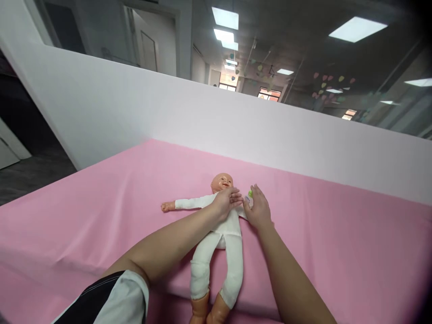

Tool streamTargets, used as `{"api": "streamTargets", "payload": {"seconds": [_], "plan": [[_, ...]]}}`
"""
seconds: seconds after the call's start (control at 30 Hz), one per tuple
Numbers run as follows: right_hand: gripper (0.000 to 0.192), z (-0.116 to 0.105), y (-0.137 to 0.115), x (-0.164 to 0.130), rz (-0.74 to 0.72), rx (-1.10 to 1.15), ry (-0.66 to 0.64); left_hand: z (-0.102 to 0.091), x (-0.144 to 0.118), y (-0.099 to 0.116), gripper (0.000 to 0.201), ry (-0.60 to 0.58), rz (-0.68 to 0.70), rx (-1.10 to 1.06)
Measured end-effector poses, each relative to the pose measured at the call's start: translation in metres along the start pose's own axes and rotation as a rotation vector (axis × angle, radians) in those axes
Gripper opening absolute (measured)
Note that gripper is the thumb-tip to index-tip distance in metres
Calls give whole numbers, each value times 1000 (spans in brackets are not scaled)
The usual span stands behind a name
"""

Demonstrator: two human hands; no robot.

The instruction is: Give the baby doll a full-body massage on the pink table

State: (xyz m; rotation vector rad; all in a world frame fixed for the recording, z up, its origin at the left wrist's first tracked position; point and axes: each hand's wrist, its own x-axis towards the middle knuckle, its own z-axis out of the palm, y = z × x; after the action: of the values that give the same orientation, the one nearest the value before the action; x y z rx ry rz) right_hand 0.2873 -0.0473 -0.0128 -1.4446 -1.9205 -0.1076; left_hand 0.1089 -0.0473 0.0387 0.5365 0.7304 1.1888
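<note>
A baby doll in a white cloth suit lies on its back on the pink-covered surface, its head away from me. Over its chest is my left hand, fingers stretched out and holding nothing that I can see. My right hand is over the doll's arm on the right, fingers straight and thumb apart. In the gap between that thumb and fingers shows a small clear item with a green top, partly hidden; whether the hand touches it I cannot tell.
A white low wall with a dark glass-like panel above it borders the far side of the pink surface. The left edge of the surface drops to a dark floor. The doll's brown feet reach the near edge.
</note>
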Motion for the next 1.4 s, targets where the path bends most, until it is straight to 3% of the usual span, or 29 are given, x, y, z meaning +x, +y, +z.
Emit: {"api": "streamTargets", "payload": {"seconds": [0.13, 0.23, 0.43, 0.63, 0.8, 1.0, 1.17, 1.27, 1.4], "plan": [[83, -2, -49, -13, -366, 160, -165, -18, -13, 1, 23, 28, 79, -140], [90, 4, -72, -18, -493, 177, -301, -22, -14, 2, 38, -7, 33, -275], [85, 5, -74, -12, -411, 32, -419, -36, -10, 18, 35, 14, 41, -298], [83, -12, -87, -27, -567, 148, -529, -51, -5, 28, 56, -47, -48, -367], [108, -5, -88, -39, -597, 125, -481, -47, -13, 15, 68, -118, -171, -388], [97, 9, -70, -31, -579, -1, -387, -35, -26, 0, 63, -129, -215, -452], [96, 4, -64, -28, -583, -25, -385, -40, -22, 11, 61, -115, -140, -428], [96, -5, -73, -30, -597, 21, -446, -50, -13, 21, 64, -89, -103, -402], [102, -10, -89, -39, -633, 125, -519, -60, -5, 25, 67, -165, -109, -414]]}}
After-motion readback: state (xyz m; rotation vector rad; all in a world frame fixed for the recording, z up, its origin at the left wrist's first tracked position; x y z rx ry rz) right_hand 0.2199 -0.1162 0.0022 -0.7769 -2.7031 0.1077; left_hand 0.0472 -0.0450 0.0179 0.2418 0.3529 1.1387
